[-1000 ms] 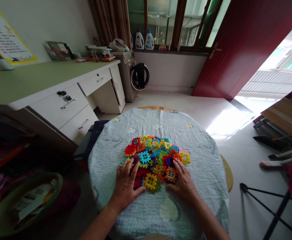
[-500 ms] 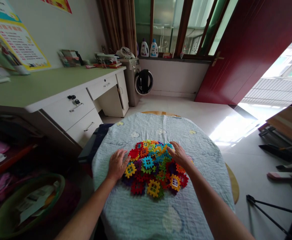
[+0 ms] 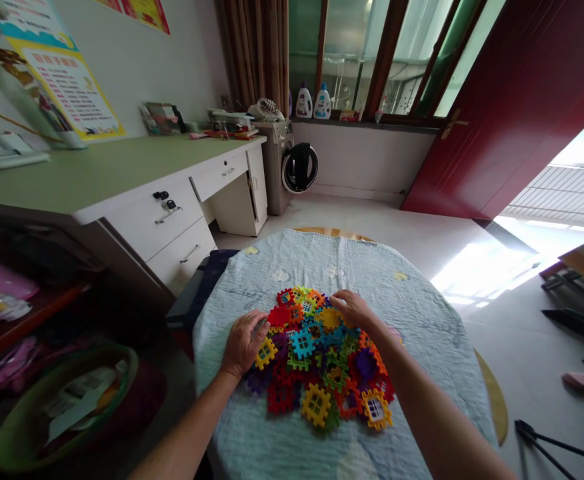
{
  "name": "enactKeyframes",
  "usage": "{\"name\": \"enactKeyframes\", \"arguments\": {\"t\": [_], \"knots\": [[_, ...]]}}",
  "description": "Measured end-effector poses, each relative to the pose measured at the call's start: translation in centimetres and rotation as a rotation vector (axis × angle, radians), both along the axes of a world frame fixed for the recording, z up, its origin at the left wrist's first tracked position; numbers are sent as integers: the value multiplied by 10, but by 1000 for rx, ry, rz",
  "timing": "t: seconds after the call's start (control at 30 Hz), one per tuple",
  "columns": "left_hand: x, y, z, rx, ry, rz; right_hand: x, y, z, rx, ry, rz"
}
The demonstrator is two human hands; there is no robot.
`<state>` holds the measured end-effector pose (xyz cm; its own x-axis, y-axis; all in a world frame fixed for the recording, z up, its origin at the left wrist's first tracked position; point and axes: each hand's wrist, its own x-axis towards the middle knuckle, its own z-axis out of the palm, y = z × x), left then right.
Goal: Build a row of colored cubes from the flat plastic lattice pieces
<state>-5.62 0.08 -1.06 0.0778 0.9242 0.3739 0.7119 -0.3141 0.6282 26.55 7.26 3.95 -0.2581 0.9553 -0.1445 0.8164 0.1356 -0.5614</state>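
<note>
A heap of colourful plastic interlocking tiles (image 3: 316, 403), with toothed edges and many with window-grid centres, lies on a round table covered with a pale blue cloth (image 3: 252, 280). At the heap's left side is my left hand (image 3: 245, 343), fingers extended and thumb apart, beside a solid red tile (image 3: 279, 317) and a yellow window tile (image 3: 266, 353). My right hand (image 3: 353, 308) reaches over the far right side, fingers stretched, close to a solid yellow tile (image 3: 329, 319) that lies on the heap. Its thumb is mostly hidden. A blue window tile (image 3: 302, 343) sits between the hands.
Along the left wall runs a green-topped desk (image 3: 137, 160) with white drawers. A green-rimmed basket (image 3: 9, 440) stands on the floor at lower left. Beyond are a washing machine (image 3: 276, 157) with its round door open and a red door (image 3: 492, 107). Black tripod legs (image 3: 547, 440) are at lower right.
The yellow tile by my right hand stood tilted on edge and now lies flat on the heap. My view has shifted left and tipped up slightly. My left hand stays beside the red tile.
</note>
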Motion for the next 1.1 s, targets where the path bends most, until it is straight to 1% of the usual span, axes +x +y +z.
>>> {"name": "enactKeyframes", "arguments": {"t": [0.1,0.23,0.33,0.43,0.53,0.63,0.77,0.9,0.97,1.1], "knots": [[0,-1,0,-14,-13,11,-23,16,3,6,-7,17],[-1,-1,0,-17,-25,23,-73,33,3,-17,-36,49],[-1,-1,0,-15,-40,23,-104,37,2,-43,-69,60],[0,-2,0,-11,-59,22,-124,33,4,-58,-88,93],[0,-2,0,-13,-85,24,-133,26,7,-53,-56,164],[0,-2,2,-27,-116,26,-133,21,12,-28,9,222],[1,-3,4,-70,-151,31,-124,14,19,28,68,209],[1,-3,4,-95,-169,27,-116,-1,24,79,90,191],[1,-2,3,-104,-179,25,-119,-9,24,87,95,209],[1,-1,1,-132,-203,30,-137,-22,21,107,50,251]]}}
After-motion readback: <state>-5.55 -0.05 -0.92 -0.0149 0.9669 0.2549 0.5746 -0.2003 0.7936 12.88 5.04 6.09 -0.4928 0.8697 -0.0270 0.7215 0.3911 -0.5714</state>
